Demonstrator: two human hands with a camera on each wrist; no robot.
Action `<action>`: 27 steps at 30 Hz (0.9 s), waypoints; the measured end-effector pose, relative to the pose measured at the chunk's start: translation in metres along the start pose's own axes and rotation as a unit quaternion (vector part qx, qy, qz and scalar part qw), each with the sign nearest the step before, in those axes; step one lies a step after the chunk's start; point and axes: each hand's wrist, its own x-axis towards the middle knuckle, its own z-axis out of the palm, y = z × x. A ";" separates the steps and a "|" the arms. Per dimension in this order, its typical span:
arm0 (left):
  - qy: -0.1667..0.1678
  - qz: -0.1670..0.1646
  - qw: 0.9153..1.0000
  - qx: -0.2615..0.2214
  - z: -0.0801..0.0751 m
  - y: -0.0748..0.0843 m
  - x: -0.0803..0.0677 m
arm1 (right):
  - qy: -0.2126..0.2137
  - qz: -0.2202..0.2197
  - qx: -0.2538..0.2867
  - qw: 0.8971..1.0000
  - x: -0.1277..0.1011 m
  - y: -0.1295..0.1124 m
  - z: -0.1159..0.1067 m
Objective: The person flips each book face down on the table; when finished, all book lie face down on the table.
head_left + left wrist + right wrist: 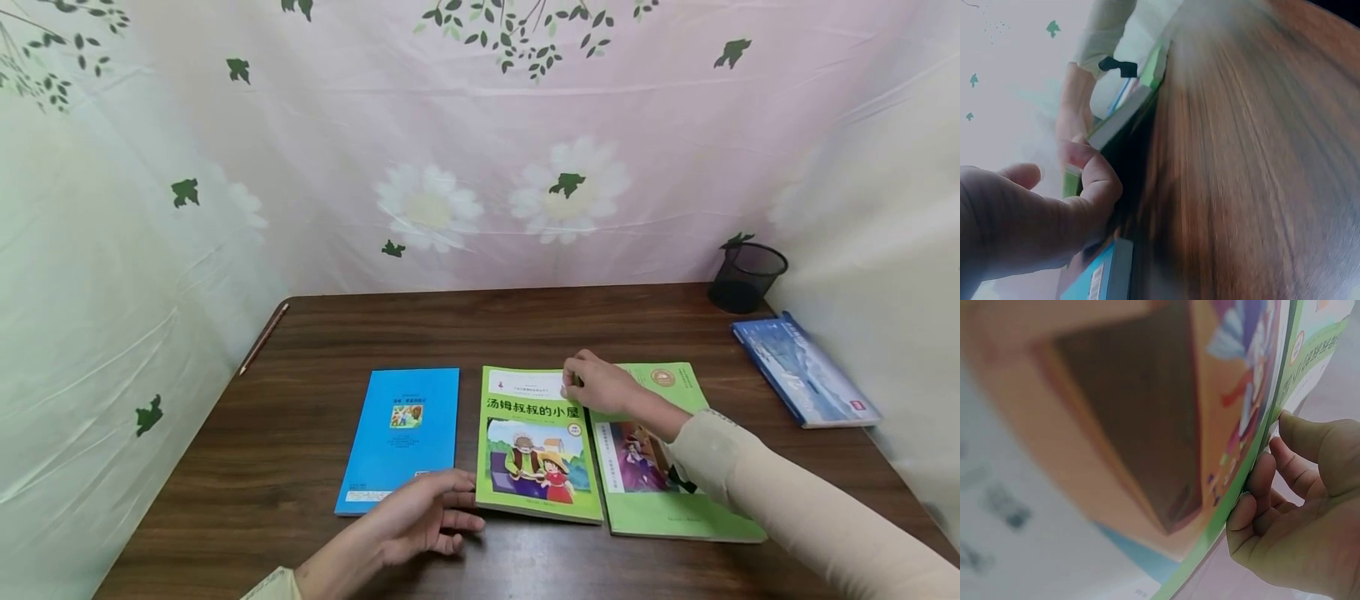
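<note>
Three books lie in a row on the table. In the middle is a green-yellow book (538, 458) with a cartoon of two figures on its cover. My left hand (427, 517) is at its lower left corner, fingers loosely bent and fingertips right at the edge. In the left wrist view the left thumb (1022, 175) stands apart from the pages. With bent fingers, my right hand (603, 385) pinches the middle book at its upper right corner. The right forearm passes over the second green book (675, 508), hiding part of its cover. Left of them lies a blue book (405, 442).
Farther right, a blue and white book (806, 371) lies at an angle by the wall. A black mesh pen holder (746, 275) stands in the back right corner. A pencil (264, 337) lies along the left table edge. Printed cloth (480, 125) hangs around the table.
</note>
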 end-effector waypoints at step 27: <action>0.082 0.115 0.973 0.183 0.004 0.020 0.024 | -0.010 0.014 -0.044 0.999 0.007 -0.009 -0.009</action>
